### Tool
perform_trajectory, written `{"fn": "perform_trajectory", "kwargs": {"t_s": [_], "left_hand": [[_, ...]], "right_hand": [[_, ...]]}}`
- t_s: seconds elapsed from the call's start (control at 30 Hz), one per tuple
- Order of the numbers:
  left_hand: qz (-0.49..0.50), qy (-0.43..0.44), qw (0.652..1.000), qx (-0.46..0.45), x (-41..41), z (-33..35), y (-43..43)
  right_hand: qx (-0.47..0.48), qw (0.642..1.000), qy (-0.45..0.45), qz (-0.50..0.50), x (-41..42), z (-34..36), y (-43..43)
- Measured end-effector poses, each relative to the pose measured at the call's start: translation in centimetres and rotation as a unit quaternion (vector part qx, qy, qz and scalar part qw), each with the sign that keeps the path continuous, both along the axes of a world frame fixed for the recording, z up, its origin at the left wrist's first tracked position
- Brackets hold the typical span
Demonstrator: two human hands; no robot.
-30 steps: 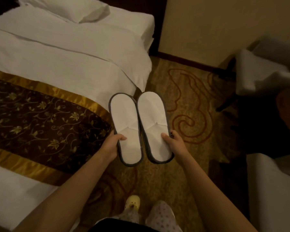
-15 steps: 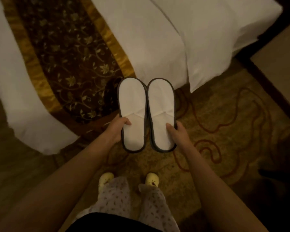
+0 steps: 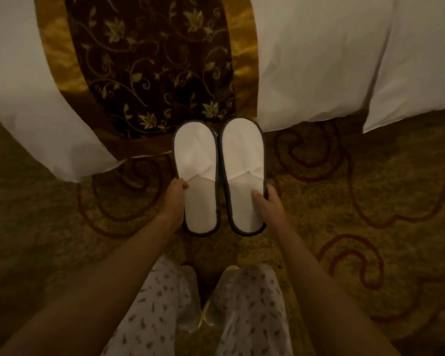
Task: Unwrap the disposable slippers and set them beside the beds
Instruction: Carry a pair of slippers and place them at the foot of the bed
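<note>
Both slippers unwrapped, side by side, edges just about touching, toes toward the bed (image 3: 319, 60). Left hand (image 3: 174, 199) pinches the outer edge of the left slipper (image 3: 195, 160), thumb on top; right hand (image 3: 270, 204) grips the right slipper (image 3: 243, 155) the same way. Pair sits over the patterned carpet (image 3: 357, 201) at the bed's edge, toes overlapping the brown-gold runner (image 3: 149, 60). Can't tell if the soles touch the floor.
</note>
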State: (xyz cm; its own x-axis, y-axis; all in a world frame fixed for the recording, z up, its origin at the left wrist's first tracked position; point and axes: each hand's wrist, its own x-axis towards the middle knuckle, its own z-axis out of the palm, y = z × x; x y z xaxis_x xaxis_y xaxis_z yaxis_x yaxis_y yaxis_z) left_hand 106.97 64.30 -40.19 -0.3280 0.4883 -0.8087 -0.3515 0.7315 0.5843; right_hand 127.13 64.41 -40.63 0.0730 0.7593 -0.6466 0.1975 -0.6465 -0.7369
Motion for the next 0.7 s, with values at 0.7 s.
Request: {"fn": "perform_trajectory", "kwargs": {"t_s": [0.7], "left_hand": [[0.153, 0.022, 0.988, 0.01, -2.2, -30.8, 0.3]], "right_hand": [[-0.031, 0.991, -0.083, 0.102, -4.3, -34.4, 10.8]]}}
